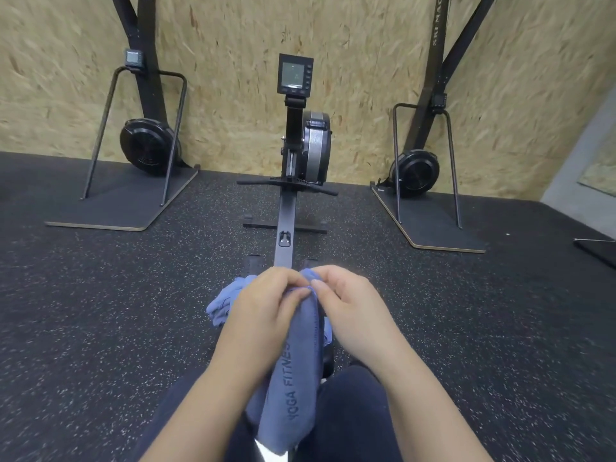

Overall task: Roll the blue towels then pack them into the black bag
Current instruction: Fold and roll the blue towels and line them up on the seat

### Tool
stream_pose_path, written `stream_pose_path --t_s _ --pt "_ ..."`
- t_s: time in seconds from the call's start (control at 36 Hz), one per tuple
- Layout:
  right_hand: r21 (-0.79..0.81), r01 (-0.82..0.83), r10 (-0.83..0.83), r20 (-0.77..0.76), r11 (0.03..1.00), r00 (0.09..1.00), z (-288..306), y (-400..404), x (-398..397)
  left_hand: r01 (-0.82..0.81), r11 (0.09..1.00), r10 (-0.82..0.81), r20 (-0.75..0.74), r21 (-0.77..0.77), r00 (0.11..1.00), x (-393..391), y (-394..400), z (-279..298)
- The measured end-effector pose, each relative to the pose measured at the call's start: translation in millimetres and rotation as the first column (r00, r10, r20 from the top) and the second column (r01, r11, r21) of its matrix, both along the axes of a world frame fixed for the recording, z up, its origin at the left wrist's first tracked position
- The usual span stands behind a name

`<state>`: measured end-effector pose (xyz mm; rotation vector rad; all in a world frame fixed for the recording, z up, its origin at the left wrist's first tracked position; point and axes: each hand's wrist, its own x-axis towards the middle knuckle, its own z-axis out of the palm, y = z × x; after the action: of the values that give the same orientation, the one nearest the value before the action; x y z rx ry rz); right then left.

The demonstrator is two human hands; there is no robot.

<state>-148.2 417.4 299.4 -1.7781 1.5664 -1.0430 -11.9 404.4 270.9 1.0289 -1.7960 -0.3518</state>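
Seated on a rowing machine [286, 225], the person pinches the far end of a blue "YOGA FITNESS" towel [293, 371] at six o'clock, left hand [263, 305] and right hand [346, 301] fingers curled on its edge, with more blue towels [221, 303] bunched just beyond at eleven o'clock.

Rower rail [285, 225] ahead; bare floor [133, 311] beside.

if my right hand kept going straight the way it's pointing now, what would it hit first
Probably the left hand: the right hand points inward across the blue towel edge both pinch. Depth is unclear.
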Motion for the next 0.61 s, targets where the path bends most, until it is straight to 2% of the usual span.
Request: stream_pose_path --t_s 0.14,0.42,0.5,0.61 --pt "0.013 -0.076 0.077 -0.023 0.997 0.997 2 3 -2 -0.003 1.000 0.003 -0.031 -0.014 1.000 1 0 4" --pt "0.039 -0.172 0.175 -0.089 0.984 0.980 7 6 -6 -0.036 0.999 0.037 0.032 -0.036 0.999 5 -3 5" --pt "0.016 -0.201 0.201 -0.038 0.979 0.979 12 7 -8 -0.049 0.998 0.051 0.038 -0.045 0.998 5 -6 9" --pt "0.002 -0.242 0.240 0.144 0.970 0.960 20 10 -8 -0.108 0.992 0.111 0.054 -0.065 0.992 7 -11 17"
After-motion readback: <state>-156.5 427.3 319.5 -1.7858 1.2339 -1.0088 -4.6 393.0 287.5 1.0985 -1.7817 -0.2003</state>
